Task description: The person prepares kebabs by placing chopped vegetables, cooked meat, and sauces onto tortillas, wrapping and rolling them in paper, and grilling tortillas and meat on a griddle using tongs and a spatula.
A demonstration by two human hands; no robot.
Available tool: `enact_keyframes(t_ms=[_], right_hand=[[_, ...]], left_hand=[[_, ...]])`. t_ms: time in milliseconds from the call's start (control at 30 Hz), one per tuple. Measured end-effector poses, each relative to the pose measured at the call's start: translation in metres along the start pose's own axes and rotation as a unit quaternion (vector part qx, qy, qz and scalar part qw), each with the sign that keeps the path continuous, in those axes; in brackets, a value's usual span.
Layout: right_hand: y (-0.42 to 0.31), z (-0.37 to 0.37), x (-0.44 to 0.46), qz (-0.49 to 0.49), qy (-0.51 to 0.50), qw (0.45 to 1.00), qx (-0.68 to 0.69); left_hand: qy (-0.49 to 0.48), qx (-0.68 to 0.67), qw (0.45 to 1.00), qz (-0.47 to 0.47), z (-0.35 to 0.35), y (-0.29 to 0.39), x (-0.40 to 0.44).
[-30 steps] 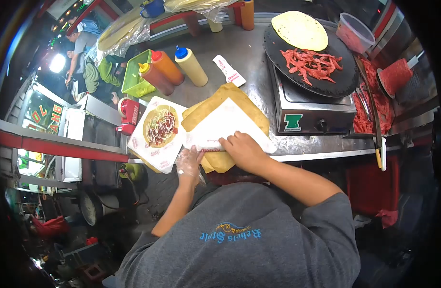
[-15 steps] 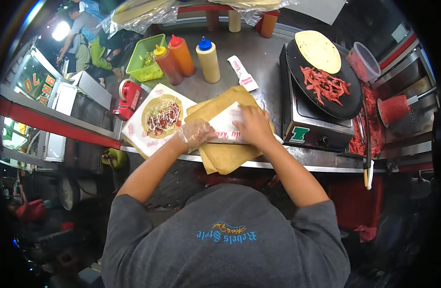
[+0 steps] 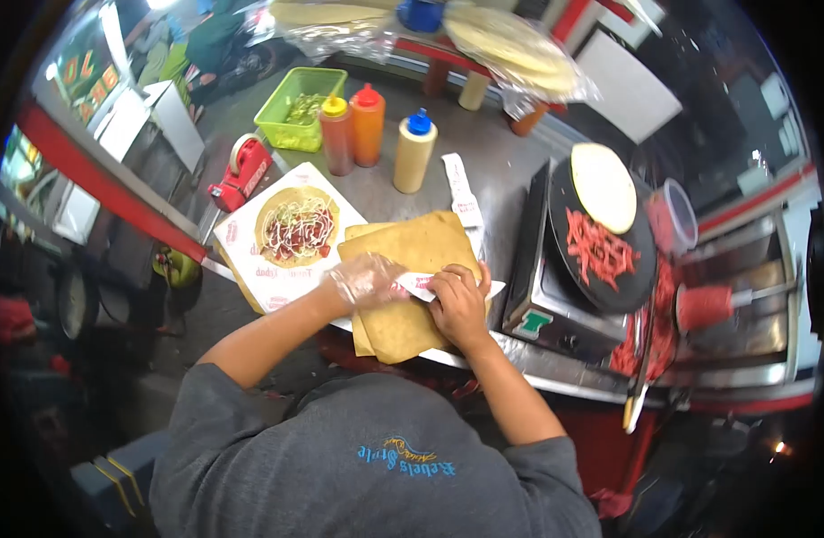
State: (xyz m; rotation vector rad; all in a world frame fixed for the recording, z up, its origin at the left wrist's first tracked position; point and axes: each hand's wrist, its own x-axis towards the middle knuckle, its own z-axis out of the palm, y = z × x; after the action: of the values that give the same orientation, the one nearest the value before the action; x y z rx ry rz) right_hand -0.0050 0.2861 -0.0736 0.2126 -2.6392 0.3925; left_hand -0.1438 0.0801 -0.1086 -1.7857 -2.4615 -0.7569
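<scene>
My left hand point(image 3: 367, 280), in a clear plastic glove, is closed at the left end of a folded white paper wrapper point(image 3: 418, 285) with red print. The motion smears its fingers a little. My bare right hand point(image 3: 461, 303) has its fingers curled over the wrapper's right part. Under both lie brown paper sheets point(image 3: 412, 240) in a stack. To the left, an open flatbread point(image 3: 297, 226) topped with red sauce, white strands and meat rests on white printed paper point(image 3: 231, 235). A narrow wrapped roll point(image 3: 459, 184) lies beyond the right hand.
Sauce bottles point(image 3: 415, 151) stand behind the papers, beside a green basket point(image 3: 282, 133) of shredded vegetables. A red tape dispenser point(image 3: 240, 172) is at the left. On the right, a stove's black griddle point(image 3: 600, 282) bears a flatbread point(image 3: 603, 188) and red meat strips point(image 3: 600, 248).
The white wrapper has been folded from a wide sheet into a narrower strip. My right hand has come down over it with fingers more curled. The camera view has tilted and shifted.
</scene>
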Motion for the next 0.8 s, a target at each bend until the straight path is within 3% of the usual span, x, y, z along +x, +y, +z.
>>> enact_keyframes(t_ms=[100,200,267,333,367,433,500,567,600,667,733,800], right_hand=[[0.0,0.007,0.025,0.003,0.029,0.999,-0.018],[-0.01,0.023,0.026,0.041,0.046,0.996,-0.07],[-0.028,0.037,0.046,0.102,0.057,0.99,0.077],[-0.069,0.051,0.102,0.192,0.003,0.919,0.344],[-0.094,0.063,0.137,0.26,-0.063,0.846,0.462],[-0.155,0.099,0.206,0.283,-0.182,0.714,0.614],[-0.199,0.161,0.25,0.277,-0.233,0.623,0.693],[-0.239,0.215,0.28,0.41,-0.239,0.6,0.644],[-0.251,0.244,0.284,0.479,-0.188,0.537,0.669],[-0.278,0.267,0.284,0.492,-0.036,0.508,0.706],[-0.285,0.303,0.269,0.397,-0.036,0.688,0.606],[-0.275,0.321,0.25,0.307,-0.048,0.823,0.475]], left_hand=[[0.108,0.088,0.989,-0.041,0.003,0.019,-0.003],[0.006,-0.021,0.995,-0.101,0.01,-0.001,-0.003],[0.012,-0.086,0.986,-0.14,-0.003,0.004,-0.018],[0.079,-0.098,0.991,-0.047,0.017,-0.01,-0.027],[-0.071,-0.198,0.968,-0.138,-0.008,-0.009,-0.027],[0.031,-0.119,0.989,-0.087,0.04,-0.013,-0.038],[0.071,-0.271,0.951,-0.13,0.089,-0.018,-0.042],[0.107,-0.384,0.903,-0.159,0.122,-0.02,-0.049],[0.105,-0.387,0.902,-0.163,0.123,-0.021,-0.056],[0.1,-0.361,0.913,-0.163,0.126,-0.019,-0.073],[0.1,-0.333,0.923,-0.162,0.122,-0.02,-0.088],[0.102,-0.316,0.93,-0.158,0.115,-0.022,-0.095]])
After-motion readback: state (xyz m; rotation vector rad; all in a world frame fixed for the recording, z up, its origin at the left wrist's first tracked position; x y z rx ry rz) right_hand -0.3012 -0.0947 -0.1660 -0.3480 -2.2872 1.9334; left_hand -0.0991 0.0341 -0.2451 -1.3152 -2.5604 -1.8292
